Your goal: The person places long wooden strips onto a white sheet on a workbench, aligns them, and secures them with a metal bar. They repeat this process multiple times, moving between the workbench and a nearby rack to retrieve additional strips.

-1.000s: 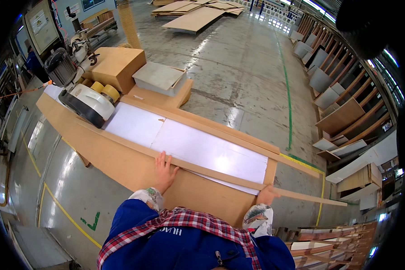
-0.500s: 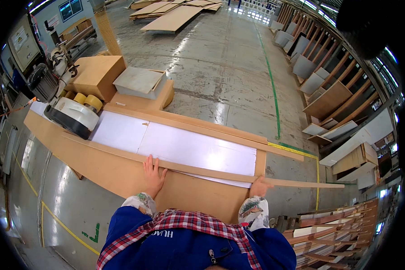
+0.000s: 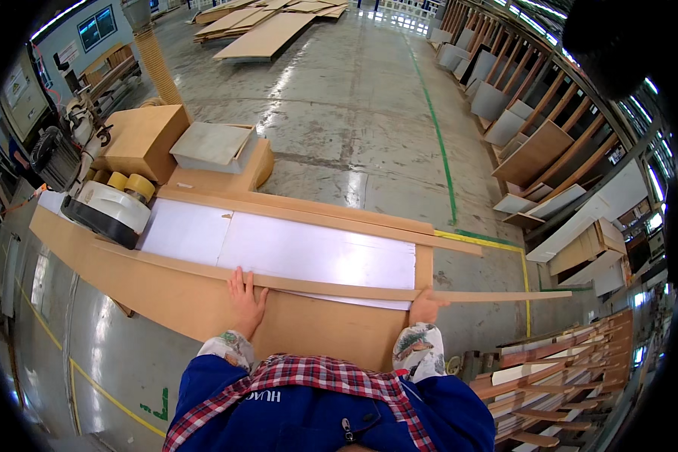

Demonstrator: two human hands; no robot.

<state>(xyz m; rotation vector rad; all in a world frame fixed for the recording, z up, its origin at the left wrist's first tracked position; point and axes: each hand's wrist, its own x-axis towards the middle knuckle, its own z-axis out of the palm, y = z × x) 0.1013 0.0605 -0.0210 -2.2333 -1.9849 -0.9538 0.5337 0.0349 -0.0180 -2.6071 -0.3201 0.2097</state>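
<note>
A long, thin wooden strip lies lengthwise along the near edge of the machine table's white top. Its right end sticks out well past the table. My left hand rests flat with fingers spread, fingertips at the strip and palm on the brown board. Around the strip at the table's right end, my right hand is closed, its fingers partly hidden. Along the far side lies another wooden strip, its end also overhanging the table.
At the table's left stands a power feeder with yellow rollers and a motor. Behind it are a brown box and a grey lidded bin. Panels lean in a rack at right; boards are stacked near right.
The far strip's overhanging end has slid left, toward the feeder. Both my hands keep their places at the near strip. The whole view has shifted slightly.
</note>
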